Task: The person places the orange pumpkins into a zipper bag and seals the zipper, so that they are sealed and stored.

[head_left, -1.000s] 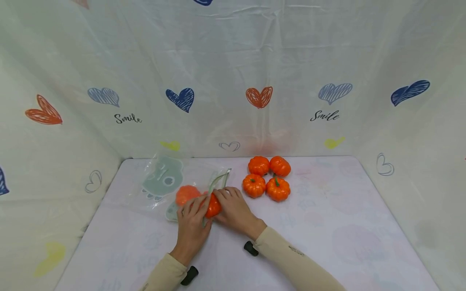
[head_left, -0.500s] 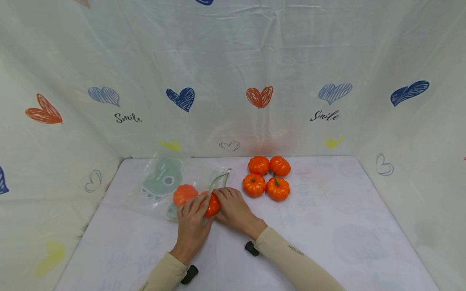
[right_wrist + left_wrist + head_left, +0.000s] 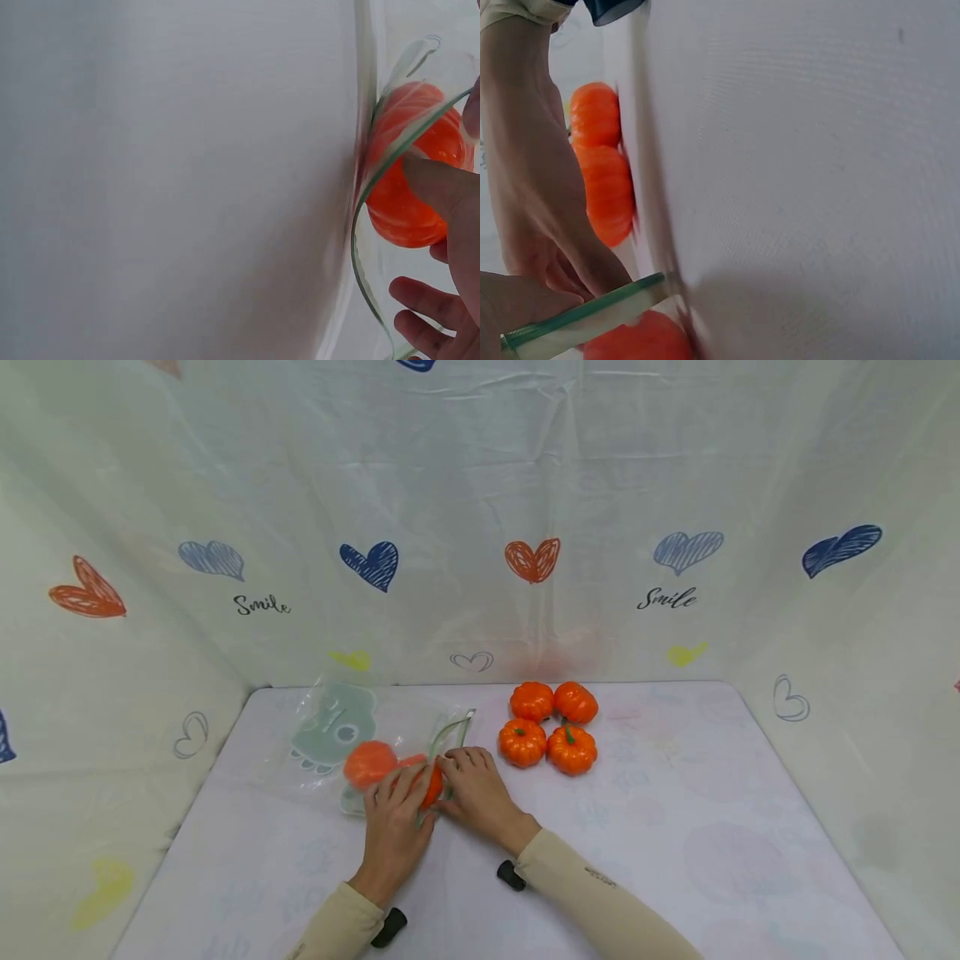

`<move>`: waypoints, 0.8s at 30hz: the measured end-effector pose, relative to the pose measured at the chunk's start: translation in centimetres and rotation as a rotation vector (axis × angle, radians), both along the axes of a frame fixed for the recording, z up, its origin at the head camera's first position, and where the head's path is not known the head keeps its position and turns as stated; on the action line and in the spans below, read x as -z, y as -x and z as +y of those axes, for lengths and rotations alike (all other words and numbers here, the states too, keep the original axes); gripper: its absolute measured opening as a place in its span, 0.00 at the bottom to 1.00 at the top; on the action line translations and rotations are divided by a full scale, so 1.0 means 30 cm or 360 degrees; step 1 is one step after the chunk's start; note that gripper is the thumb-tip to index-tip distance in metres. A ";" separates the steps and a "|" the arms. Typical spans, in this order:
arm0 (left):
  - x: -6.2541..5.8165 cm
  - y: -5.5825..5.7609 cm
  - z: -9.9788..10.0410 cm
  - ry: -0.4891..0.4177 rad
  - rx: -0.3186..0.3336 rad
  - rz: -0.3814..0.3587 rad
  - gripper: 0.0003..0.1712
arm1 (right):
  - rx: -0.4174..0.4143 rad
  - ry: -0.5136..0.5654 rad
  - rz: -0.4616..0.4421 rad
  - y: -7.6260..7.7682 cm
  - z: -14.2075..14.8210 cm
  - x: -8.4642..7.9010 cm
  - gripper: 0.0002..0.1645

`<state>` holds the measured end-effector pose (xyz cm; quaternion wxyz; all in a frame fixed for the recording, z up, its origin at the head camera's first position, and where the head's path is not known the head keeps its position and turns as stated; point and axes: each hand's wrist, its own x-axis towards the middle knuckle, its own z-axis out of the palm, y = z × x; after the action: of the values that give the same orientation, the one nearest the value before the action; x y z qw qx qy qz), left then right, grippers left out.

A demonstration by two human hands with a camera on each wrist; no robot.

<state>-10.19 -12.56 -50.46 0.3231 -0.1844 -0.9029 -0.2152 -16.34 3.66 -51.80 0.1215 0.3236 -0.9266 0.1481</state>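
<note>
A clear zip bag (image 3: 326, 727) with a green dinosaur print and green edges lies on the table. One small orange pumpkin (image 3: 369, 765) shows through its plastic. At the bag's mouth my right hand (image 3: 482, 797) holds a second pumpkin (image 3: 405, 206), thumb and fingers around it; the green rim (image 3: 361, 247) crosses over it, and part of it sits behind the plastic. My left hand (image 3: 393, 835) pinches the bag's edge from the left, its thumb (image 3: 529, 304) lying along the green strip (image 3: 604, 306) in the left wrist view. Its fingers partly cover the second pumpkin.
Several more orange pumpkins (image 3: 522, 742) stand close together right of the bag, near the back edge of the white table (image 3: 675, 827). A white curtain (image 3: 465, 485) printed with hearts hangs behind. Black wrist pieces (image 3: 390, 927) show beneath both sleeves.
The held pumpkin has moved left, deeper into the bag's mouth, with the right hand's fingers following slightly. The pumpkin inside has shifted left. The left hand stays nearly in place.
</note>
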 end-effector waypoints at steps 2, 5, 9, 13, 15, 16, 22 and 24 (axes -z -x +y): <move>-0.001 -0.002 -0.002 0.0000 0.0000 0.0006 0.46 | -0.0003 -0.0019 0.0011 0.003 -0.015 0.001 0.40; -0.001 -0.003 -0.004 -0.0013 0.0006 0.0004 0.47 | -0.0004 -0.0057 0.0010 0.003 -0.029 -0.002 0.38; -0.002 -0.003 -0.003 -0.0015 0.0000 -0.0010 0.48 | 0.0018 -0.0102 -0.0025 -0.008 -0.025 -0.011 0.38; 0.001 -0.003 -0.004 -0.0002 -0.0011 -0.0021 0.49 | 0.0046 -0.0113 -0.0014 -0.018 0.009 -0.016 0.41; 0.002 -0.002 -0.006 -0.0004 -0.0006 -0.0023 0.50 | 0.0052 -0.0098 -0.0002 -0.021 0.036 -0.020 0.41; 0.003 -0.002 -0.007 -0.0007 -0.0002 -0.0026 0.51 | 0.0054 -0.0087 -0.0001 -0.022 0.051 -0.022 0.41; 0.000 -0.003 -0.008 -0.0014 0.0003 -0.0056 0.51 | 0.0096 0.0020 -0.0061 -0.030 0.151 -0.042 0.40; -0.001 -0.004 -0.006 -0.0013 0.0000 -0.0066 0.51 | 0.0118 0.0071 -0.0063 -0.034 0.186 -0.051 0.40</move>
<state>-10.07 -12.75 -50.43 0.3051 -0.1785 -0.9086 -0.2226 -15.32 9.26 -50.27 0.1158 0.2831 -0.9367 0.1704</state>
